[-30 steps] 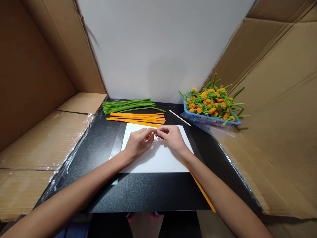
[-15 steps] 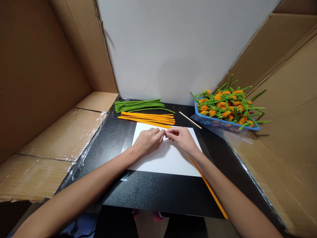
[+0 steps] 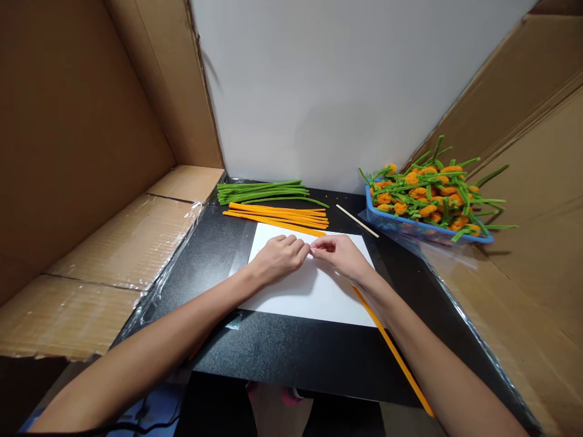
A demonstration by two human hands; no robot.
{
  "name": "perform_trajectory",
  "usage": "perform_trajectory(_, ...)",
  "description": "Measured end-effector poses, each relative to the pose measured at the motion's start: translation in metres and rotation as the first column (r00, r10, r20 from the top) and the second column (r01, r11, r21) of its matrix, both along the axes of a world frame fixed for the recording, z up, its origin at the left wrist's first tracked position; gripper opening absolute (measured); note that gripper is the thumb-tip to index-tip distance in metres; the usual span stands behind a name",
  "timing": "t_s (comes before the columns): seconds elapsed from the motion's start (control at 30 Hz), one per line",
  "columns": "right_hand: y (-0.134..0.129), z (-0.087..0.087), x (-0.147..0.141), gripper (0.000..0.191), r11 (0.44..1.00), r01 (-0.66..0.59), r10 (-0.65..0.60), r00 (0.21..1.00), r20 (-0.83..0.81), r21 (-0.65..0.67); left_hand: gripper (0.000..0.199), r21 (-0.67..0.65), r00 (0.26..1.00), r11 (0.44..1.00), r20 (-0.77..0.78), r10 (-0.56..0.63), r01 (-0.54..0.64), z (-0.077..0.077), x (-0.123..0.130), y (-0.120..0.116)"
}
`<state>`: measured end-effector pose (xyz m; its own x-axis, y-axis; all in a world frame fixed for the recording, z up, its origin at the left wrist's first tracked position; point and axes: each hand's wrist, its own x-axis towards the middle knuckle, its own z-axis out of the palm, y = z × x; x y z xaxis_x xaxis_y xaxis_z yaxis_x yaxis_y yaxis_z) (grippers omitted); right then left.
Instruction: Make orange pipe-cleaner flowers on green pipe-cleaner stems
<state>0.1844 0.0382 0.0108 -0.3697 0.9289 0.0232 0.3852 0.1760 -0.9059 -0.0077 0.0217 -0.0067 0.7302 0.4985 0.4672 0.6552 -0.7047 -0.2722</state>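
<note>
My left hand (image 3: 283,258) is closed over the white sheet (image 3: 296,297), its fingers curled and touching the fingertips of my right hand. My right hand (image 3: 339,255) pinches at the same spot. Under my right wrist, an orange strip (image 3: 396,352) runs out toward the table's front edge and hangs past it. Its other end is hidden by the hands, and what the fingertips pinch is too small to tell. Behind the hands lie several loose orange strips (image 3: 277,215), with a bundle of green strips (image 3: 259,192) farther back.
At the back right, a blue basket (image 3: 423,233) is heaped with orange and green fuzzy pieces. A thin pale stick (image 3: 357,221) lies left of it. Cardboard walls (image 3: 150,79) stand on both sides, and a white panel (image 3: 355,73) rises behind the black table (image 3: 268,352).
The whole view has shifted slightly, with things on the table now a little farther right. The left fingers are curled closer together; both hands stay together at the sheet.
</note>
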Motion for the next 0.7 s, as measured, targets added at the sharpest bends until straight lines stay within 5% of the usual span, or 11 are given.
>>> perform_trajectory(0.23,-0.003,0.004,-0.002,0.023,0.998,0.058,-0.058,0.998,-0.030,0.002,0.017,0.047,0.998,0.999,0.067,-0.016,0.013,0.000,-0.007,0.004)
perform_trajectory(0.5,-0.004,0.008,0.000,0.020,0.999,-0.014,0.012,0.999,-0.030,-0.053,0.023,-0.001,0.986,0.996,0.144,-0.084,0.085,0.002,-0.009,0.007)
perform_trajectory(0.7,-0.008,0.013,0.000,0.020,0.990,-0.083,0.072,0.993,0.096,0.115,0.026,-0.105,0.988,0.989,0.125,-0.089,0.102,0.005,-0.006,0.003)
